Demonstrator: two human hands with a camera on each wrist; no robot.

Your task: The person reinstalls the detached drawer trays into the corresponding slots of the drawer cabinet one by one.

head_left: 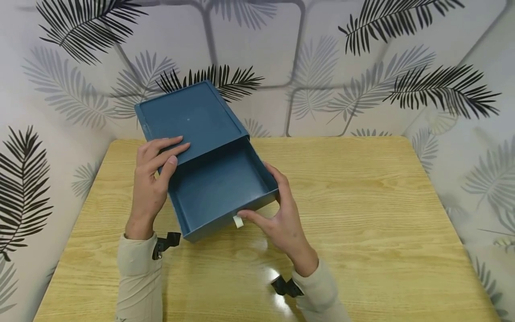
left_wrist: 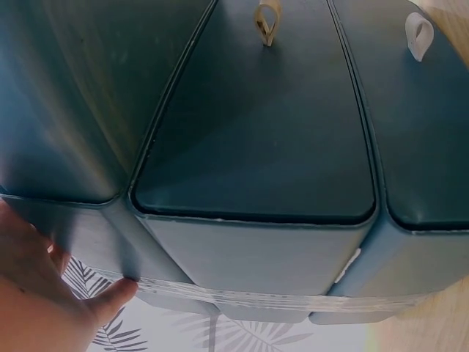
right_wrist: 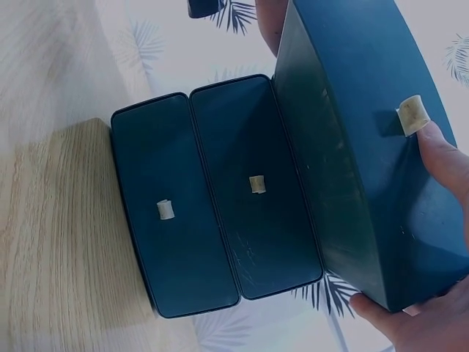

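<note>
A blue drawer unit (head_left: pixel 193 118) stands at an angle on the table, three drawers high. Its top drawer (head_left: pixel 221 183) is pulled well out toward me, the bare bottom showing. My left hand (head_left: pixel 150 179) rests on the unit's top near the left front edge, fingers extended. With my right hand (head_left: pixel 283 214) I grip the drawer's right front corner, thumb on the front beside a pale pull tab (head_left: pixel 238 221) and fingers along the side. Below it, the middle drawer (right_wrist: pixel 245 227) and bottom drawer (right_wrist: pixel 172 249) are closed, each with a small tab.
The wooden table (head_left: pixel 362 214) extends to the right of the unit and in front of it. Behind it rises a pale backdrop (head_left: pixel 257 49) with a leaf print. Each sleeved wrist carries a small black camera mount (head_left: pixel 286 286).
</note>
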